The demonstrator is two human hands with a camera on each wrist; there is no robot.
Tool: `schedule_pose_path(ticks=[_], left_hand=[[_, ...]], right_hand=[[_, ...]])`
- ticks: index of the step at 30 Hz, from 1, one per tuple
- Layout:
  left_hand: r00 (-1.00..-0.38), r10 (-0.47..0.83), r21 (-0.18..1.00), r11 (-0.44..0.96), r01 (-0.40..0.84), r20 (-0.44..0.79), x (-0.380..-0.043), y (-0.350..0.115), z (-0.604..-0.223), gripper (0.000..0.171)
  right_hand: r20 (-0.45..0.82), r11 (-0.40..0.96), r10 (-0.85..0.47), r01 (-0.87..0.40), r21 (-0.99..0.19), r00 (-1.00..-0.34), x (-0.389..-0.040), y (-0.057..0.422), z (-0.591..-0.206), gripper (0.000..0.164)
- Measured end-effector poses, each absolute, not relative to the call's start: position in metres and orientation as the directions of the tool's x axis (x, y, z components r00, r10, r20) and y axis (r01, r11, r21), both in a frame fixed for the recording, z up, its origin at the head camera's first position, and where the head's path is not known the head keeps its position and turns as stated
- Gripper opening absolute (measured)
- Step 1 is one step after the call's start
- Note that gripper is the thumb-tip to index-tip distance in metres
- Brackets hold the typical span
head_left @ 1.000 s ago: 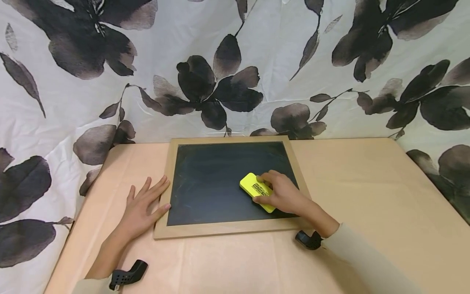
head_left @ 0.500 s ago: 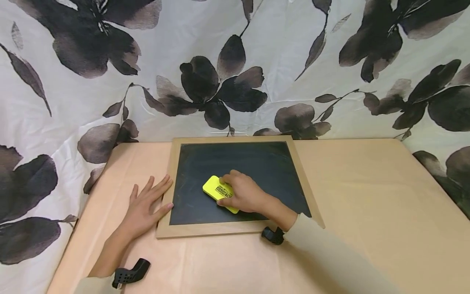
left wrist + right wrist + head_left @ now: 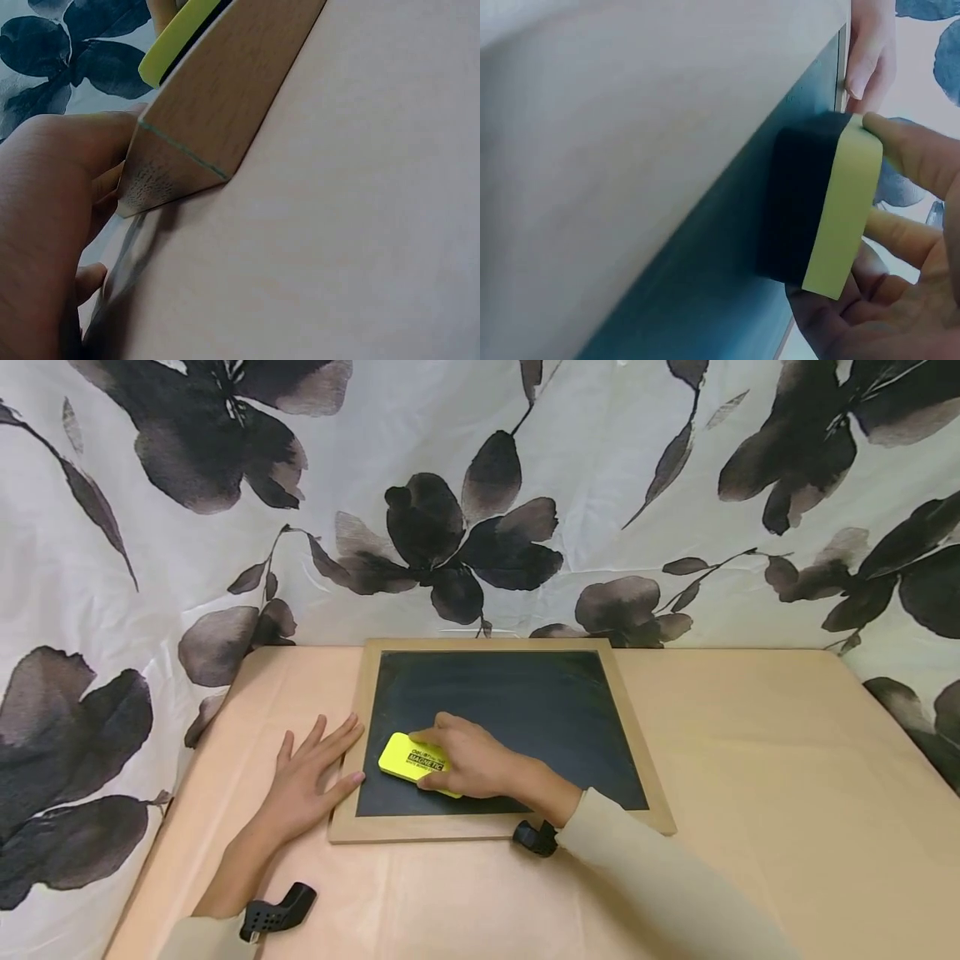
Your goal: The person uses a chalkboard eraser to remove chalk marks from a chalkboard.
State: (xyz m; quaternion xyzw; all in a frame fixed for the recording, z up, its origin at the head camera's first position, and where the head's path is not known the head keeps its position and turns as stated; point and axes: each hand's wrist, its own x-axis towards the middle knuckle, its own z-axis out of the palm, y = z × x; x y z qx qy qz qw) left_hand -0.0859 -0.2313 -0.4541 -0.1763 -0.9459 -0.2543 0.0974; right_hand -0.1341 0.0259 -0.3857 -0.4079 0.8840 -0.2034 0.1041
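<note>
A wood-framed chalkboard [image 3: 525,710] lies on the table, its dark surface faintly smudged. My right hand [image 3: 476,760] grips a yellow board eraser [image 3: 408,760] marked "MAGNETIC", near the lower left of the board. In the right wrist view the dark felt side of the eraser [image 3: 799,202] is against the board, with thumb and fingers on opposite edges of its yellow back. Fingers spread, my left hand [image 3: 303,785] rests at the left side of the frame, fingertips and thumb on the wood. The left wrist view shows it beside the frame's corner [image 3: 172,165].
Pale brown covering spreads over the table [image 3: 750,760] on both sides of the board. Behind it hangs a white cloth [image 3: 600,485] printed with dark flowers. Each wrist wears a black camera mount [image 3: 277,914].
My right hand has swept the eraser leftward across the board, from the right half to near the left edge. The left hand keeps its place on the frame. The head view has shifted slightly.
</note>
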Motion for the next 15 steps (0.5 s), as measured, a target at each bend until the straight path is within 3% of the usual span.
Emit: schedule_pose_path(ticks=[15], left_hand=[[-0.913,0.294,0.442,0.805,0.396,0.283,-0.087,-0.234,-0.454,0.064]], right_hand=[[-0.1,0.508,-0.841,-0.714,-0.482,-0.531,-0.125,0.036,-0.376,0.06]])
